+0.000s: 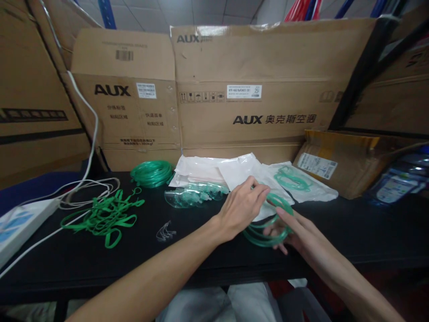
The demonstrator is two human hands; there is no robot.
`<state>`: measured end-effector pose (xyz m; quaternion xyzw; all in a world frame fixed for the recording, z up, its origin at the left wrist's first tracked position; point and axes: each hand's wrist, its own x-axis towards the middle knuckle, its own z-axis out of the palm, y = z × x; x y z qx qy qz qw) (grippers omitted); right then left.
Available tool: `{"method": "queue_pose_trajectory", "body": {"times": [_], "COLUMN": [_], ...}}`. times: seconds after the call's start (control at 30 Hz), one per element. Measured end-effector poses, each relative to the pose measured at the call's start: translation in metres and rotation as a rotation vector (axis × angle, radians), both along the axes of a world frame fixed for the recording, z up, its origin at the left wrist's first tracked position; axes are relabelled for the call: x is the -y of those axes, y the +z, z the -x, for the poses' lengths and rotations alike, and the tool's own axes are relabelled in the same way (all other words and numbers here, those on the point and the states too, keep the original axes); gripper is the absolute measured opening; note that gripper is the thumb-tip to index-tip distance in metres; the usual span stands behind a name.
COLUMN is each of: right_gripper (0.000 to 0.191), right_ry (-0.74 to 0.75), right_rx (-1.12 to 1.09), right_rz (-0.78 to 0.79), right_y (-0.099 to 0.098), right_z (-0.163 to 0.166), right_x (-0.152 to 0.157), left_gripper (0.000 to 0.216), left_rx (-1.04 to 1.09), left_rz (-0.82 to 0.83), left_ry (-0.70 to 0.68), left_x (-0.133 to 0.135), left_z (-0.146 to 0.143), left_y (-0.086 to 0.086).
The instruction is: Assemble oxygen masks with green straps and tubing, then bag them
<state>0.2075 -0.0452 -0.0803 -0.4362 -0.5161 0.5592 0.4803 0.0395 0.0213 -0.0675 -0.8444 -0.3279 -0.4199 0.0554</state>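
Observation:
My right hand is wrapped around a coil of clear green tubing, held just over the black table. My left hand reaches to the coil's left, its fingers bent together over a white plastic bag; the fingertips are partly hidden. That bag lies beneath the left hand, and part of it shows behind the tubing. Just right of the coil, a second white bag lies flat with another green tubing coil on it. Green translucent plastic masks sit in a row left of my left hand.
On the left lie tangled green elastic straps, a larger green tubing roll, thin metal strips and a white cable. Cardboard panels wall the back. A brown box and a blue bottle stand right.

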Motion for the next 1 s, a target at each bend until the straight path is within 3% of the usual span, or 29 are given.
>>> {"method": "queue_pose_trajectory", "body": {"times": [0.17, 0.37, 0.63, 0.83, 1.0], "right_gripper": [0.057, 0.059, 0.043, 0.033, 0.031], "right_ry": [0.026, -0.260, -0.124, -0.304, -0.321], "right_rx": [-0.034, -0.186, -0.063, -0.327, -0.353], "right_rz": [0.019, -0.116, -0.249, -0.303, -0.270], "right_y": [0.002, -0.011, -0.001, -0.004, -0.010], "right_z": [0.000, 0.005, 0.010, 0.013, 0.024], "right_x": [0.002, -0.004, -0.005, -0.010, -0.015], "left_gripper": [0.033, 0.035, 0.037, 0.037, 0.036], "left_rx": [-0.016, -0.106, -0.148, -0.132, -0.209], "left_rz": [-0.019, -0.081, -0.085, -0.102, -0.127], "left_ry": [-0.024, -0.096, -0.162, -0.215, -0.247], "left_x": [0.001, 0.002, 0.006, 0.009, 0.013], "left_z": [0.003, 0.005, 0.008, 0.003, 0.000], "left_y": [0.005, 0.006, 0.008, 0.007, 0.008]}}
